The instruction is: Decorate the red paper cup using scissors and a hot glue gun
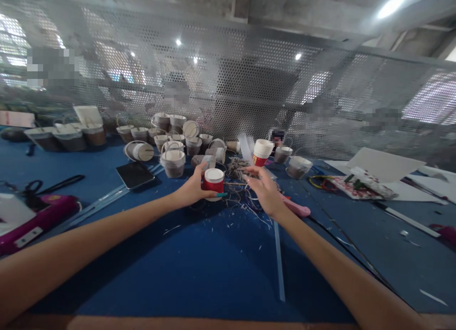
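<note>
My left hand point(194, 189) is wrapped around a small red paper cup point(213, 181) with a white rim, holding it just above the blue table point(199, 268). To its right, my right hand point(264, 189) reaches toward a tangle of brown twine point(237, 170), fingers partly spread and pinching near a strand; whether it grips the strand is unclear. A stack of red and white cups point(262, 152) stands just behind the twine.
Several twine-wrapped cup baskets with handles point(173, 161) crowd the far middle and left of the table. A phone point(135, 174), a pink glue gun point(39, 216), black scissors point(53, 183), a pink knife point(295, 207), a clear ruler point(280, 261), and white paper point(384, 166) lie around. A perforated metal screen point(249, 92) backs the table.
</note>
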`<state>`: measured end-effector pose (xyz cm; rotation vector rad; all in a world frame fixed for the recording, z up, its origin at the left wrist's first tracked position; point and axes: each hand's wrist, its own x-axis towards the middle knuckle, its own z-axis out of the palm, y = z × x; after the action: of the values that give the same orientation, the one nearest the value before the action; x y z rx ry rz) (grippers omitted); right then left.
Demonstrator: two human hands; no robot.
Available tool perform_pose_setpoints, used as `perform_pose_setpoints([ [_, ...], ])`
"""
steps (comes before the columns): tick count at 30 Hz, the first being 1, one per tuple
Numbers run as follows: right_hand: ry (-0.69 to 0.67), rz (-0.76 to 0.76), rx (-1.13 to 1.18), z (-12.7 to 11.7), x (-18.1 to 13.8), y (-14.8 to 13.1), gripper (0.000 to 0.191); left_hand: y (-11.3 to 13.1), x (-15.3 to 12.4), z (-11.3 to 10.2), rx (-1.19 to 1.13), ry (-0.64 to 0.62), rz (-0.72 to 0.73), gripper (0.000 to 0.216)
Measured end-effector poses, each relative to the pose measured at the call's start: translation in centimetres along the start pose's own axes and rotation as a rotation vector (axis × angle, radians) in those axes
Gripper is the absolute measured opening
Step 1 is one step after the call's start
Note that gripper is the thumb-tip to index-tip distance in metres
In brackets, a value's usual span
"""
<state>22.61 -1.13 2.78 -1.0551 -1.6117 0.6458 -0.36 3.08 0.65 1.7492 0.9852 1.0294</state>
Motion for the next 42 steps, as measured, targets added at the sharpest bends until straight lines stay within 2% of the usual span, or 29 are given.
perform_pose_setpoints([
  [3, -0.062, -0.034, -0.022, 0.5, -0.6, -0.6, 0.025, -0.2, 0.0, 0.5, -0.041, 0.029, 0.009, 0.086],
  [8, -0.135, -0.057, -0.065, 0.6, -1.2, -1.0, 0.024, 0.8, -0.8, 0.6, -0.233, -0.042, -0.063, 0.070],
  [11, -0.156, -0.099, -0.037, 0.7, -1.4, -1.2, 0.022, 1.0, -1.0, 0.5, -0.305, -0.054, -0.089, 0.071],
  [14, -0.085, -0.082, 0.000, 1.0, -1.4, -1.4, 0.023, 0.8, -0.9, 0.3, -0.367, -0.081, -0.086, 0.071],
  [18, -0.067, -0.001, -0.002, 1.4, -1.3, -1.5, 0.030, 0.5, -1.1, 0.1, -0.468, -0.212, -0.065, 0.075],
  [24, -0.133, -0.154, -0.081, 1.5, -1.5, -1.4, 0.014, 1.0, -1.9, 0.0, -0.524, -0.404, -0.125, 0.078],
  [28, -0.118, -0.203, -0.152, 1.5, -1.6, -1.1, 0.009, 0.9, -1.9, 0.1, -0.557, -0.415, -0.121, 0.075],
  [33, -0.089, -0.162, -0.189, 1.4, -1.6, -1.1, 0.011, 0.6, -1.8, -0.1, -0.645, -0.414, -0.137, 0.074],
  [36, -0.073, -0.079, -0.081, 1.3, -1.5, -1.0, 0.011, 0.7, -1.8, -0.2, -0.709, -0.442, -0.172, 0.073],
  [42, -0.137, 0.176, 0.452, 1.2, -0.8, -0.9, 0.011, 1.1, -2.3, 0.1, -0.823, -0.540, -0.173, 0.065],
])
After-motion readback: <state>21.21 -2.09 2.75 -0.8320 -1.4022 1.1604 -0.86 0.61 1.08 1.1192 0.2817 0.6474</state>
